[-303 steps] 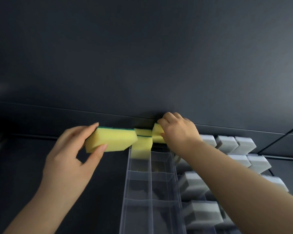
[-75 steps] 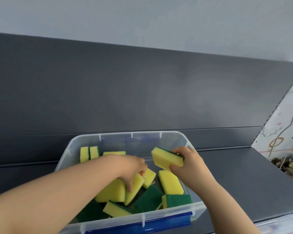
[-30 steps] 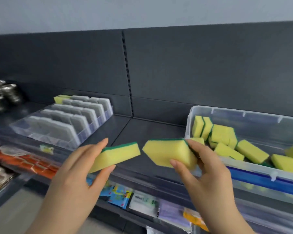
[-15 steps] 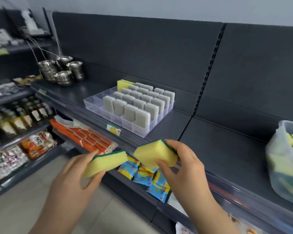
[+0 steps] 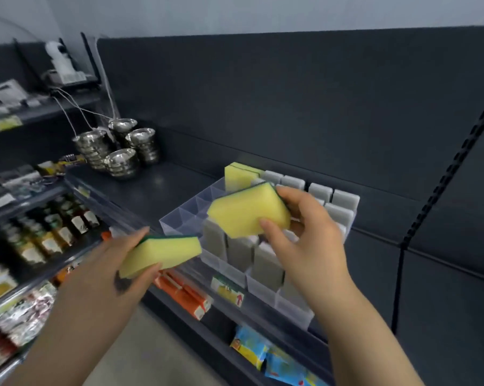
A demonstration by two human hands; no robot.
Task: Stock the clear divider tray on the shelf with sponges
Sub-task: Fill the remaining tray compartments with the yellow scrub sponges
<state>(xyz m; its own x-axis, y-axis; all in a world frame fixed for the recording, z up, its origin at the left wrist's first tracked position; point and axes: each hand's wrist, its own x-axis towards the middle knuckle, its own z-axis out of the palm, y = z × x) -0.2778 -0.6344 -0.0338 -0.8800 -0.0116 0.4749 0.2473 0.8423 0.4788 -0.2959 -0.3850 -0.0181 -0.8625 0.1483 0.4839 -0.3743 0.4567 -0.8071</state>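
Your left hand pinches one yellow sponge between thumb and fingers, low in front of the shelf edge. Your right hand grips a second sponge higher, in front of the clear tray and hiding part of it. Grey sponges fill the tray's right rows, yellow ones stand in its far corner, and empty cells run along its left side. Steel bowls sit well to the left.

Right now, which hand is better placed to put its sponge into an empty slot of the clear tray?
Probably the right hand: its yellow sponge hangs over the clear tray, beside the empty slots. The left hand holds the other sponge lower, outside the tray.
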